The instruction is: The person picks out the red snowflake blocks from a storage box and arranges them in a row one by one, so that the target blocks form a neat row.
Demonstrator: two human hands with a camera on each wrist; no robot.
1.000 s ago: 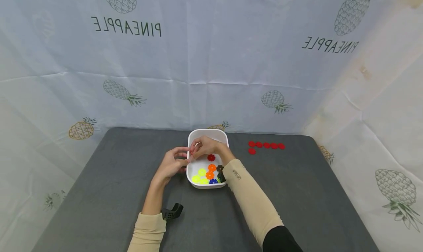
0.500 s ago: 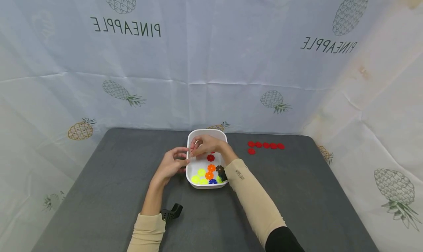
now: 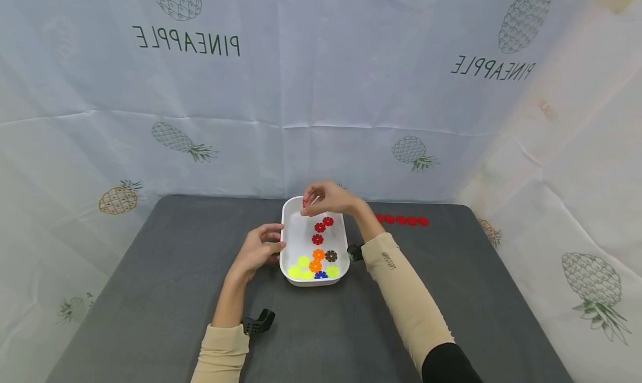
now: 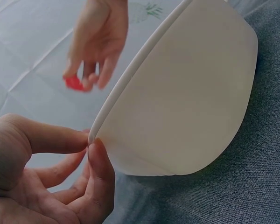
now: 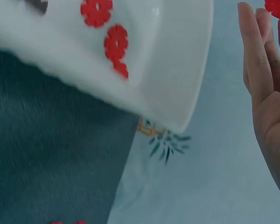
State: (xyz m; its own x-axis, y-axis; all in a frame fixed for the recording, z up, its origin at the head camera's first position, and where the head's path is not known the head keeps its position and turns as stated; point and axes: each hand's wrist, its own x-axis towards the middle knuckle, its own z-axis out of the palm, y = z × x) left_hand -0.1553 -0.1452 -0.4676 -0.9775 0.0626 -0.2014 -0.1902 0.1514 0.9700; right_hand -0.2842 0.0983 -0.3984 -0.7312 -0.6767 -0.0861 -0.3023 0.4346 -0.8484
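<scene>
My left hand (image 3: 253,252) pinches the left rim of a white plastic tub (image 4: 177,93) between thumb and fingers. Above the far end of the tub, my right hand (image 3: 328,198) holds a small red notched flower disc (image 5: 277,7) at its fingertips; the left wrist view shows the same red disc (image 4: 74,83) over the rim. Inside the tub lie three red discs (image 3: 320,227), two orange discs (image 3: 318,254), a brown disc (image 3: 331,256), a blue disc (image 3: 321,275) and several yellow discs (image 3: 304,261) toward the near end.
Right of the tub, a row of red discs (image 3: 401,219) lies on the dark grey table (image 3: 170,282), partly behind the right forearm. A pineapple-print curtain (image 3: 331,93) hangs right behind the table's far edge. Each wrist wears a black camera band (image 3: 259,321).
My right hand has left its place beside the left fingers and risen toward the tub's far end, carrying the red disc. This uncovers more red discs inside. The left hand stays at the rim.
</scene>
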